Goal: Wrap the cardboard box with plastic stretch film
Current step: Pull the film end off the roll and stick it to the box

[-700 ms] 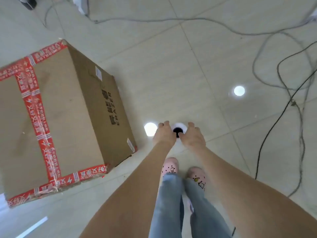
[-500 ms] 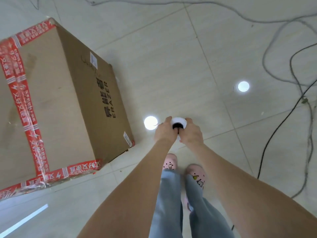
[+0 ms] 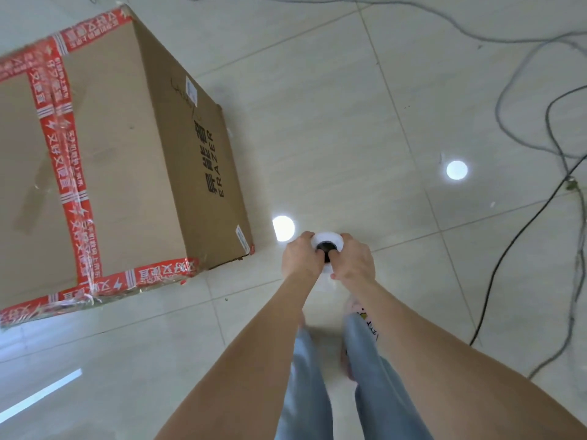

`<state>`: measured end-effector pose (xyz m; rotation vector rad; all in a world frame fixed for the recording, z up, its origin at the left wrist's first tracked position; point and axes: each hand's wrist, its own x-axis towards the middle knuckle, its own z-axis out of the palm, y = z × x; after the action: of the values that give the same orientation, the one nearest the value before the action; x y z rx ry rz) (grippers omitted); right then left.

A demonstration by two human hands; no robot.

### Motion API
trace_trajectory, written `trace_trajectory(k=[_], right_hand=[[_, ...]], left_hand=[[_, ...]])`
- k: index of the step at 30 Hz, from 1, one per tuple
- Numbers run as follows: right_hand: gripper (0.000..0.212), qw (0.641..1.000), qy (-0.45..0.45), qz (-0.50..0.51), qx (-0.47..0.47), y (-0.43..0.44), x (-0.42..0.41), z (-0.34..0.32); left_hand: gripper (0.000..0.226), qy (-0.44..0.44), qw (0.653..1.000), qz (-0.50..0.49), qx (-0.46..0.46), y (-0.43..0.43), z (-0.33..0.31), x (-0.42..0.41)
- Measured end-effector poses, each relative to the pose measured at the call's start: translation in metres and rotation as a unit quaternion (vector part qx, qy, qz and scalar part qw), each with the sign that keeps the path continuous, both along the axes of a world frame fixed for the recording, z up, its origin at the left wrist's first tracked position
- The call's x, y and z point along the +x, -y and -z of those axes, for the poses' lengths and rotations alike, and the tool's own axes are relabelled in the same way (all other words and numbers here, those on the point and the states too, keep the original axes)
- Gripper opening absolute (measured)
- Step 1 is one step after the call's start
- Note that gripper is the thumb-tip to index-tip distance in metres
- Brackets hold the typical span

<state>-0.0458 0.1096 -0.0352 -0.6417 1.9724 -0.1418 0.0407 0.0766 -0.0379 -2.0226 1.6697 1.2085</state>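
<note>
While one cardboard box (image 3: pixel 120 160) sits on the tiled floor (image 3: pixel 317 122) off to the left, well apart from the hands, there's just one roll of stretch film (image 3: pixel 327 240), seen end-on from above. Left hand (image 3: pixel 300 260) grips its left side and right hand (image 3: pixel 352 262) grips its right side, fingers curled round the white roll, thumbs by the dark core. The box side reads "ERAZER" in black, with Chinese characters beside it. Two small white stickers (image 3: pixel 191 95) on that same side, print too tiny to read. Red tape (image 3: pixel 63 147) with white Chinese print runs along the top edges and across the middle. Two round light reflections (image 3: pixel 456 170) on the tiles, plus a grey cable (image 3: pixel 497 109) and a black cable (image 3: pixel 495 271) at right.
</note>
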Motion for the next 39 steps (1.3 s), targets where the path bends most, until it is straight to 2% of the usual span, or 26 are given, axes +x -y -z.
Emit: trace_trajectory(k=[5,9,14,16,19,24,28,33,35,37,39], right_hand=[[0.027,1.0,-0.011,0.012,0.0,-0.029,0.031,0.004],[0.027,0.997,-0.072,-0.004,-0.014,-0.047,0.059,0.011],[0.027,0.99,-0.13,0.037,-0.046,-0.067,0.089,0.018],[0.029,0.986,-0.144,0.069,-0.052,-0.073,0.098,0.02],[0.032,0.982,-0.134,0.12,-0.063,-0.077,0.109,0.027],[0.039,0.974,-0.071,0.189,-0.105,-0.084,0.116,0.041],[0.038,0.97,-0.088,0.178,-0.137,-0.093,0.108,0.048],[0.042,0.968,-0.068,0.186,-0.153,-0.103,0.111,0.052],[0.043,0.97,-0.081,0.175,-0.151,-0.105,0.113,0.055],[0.043,0.969,-0.1,0.167,-0.152,-0.104,0.114,0.057],[0.043,0.969,-0.112,0.161,-0.153,-0.104,0.116,0.056]], left_hand=[[0.039,-0.012,1.0,-0.005,-0.004,-0.028,0.008,0.033],[0.032,-0.051,0.998,-0.03,-0.01,-0.044,0.016,0.061],[0.039,-0.134,0.987,-0.084,0.011,-0.059,0.022,0.089],[0.049,-0.162,0.982,-0.088,0.029,-0.065,0.025,0.098],[0.066,-0.188,0.979,-0.076,0.027,-0.072,0.029,0.109],[0.064,-0.237,0.966,-0.101,0.003,-0.085,0.038,0.114],[0.065,-0.264,0.958,-0.11,-0.005,-0.1,0.041,0.113],[0.044,-0.249,0.96,-0.125,-0.028,-0.115,0.046,0.117],[0.025,-0.234,0.963,-0.127,-0.048,-0.117,0.052,0.124],[0.007,-0.223,0.966,-0.084,-0.098,-0.116,0.055,0.132],[0.014,-0.221,0.964,-0.042,-0.143,-0.115,0.059,0.142]])
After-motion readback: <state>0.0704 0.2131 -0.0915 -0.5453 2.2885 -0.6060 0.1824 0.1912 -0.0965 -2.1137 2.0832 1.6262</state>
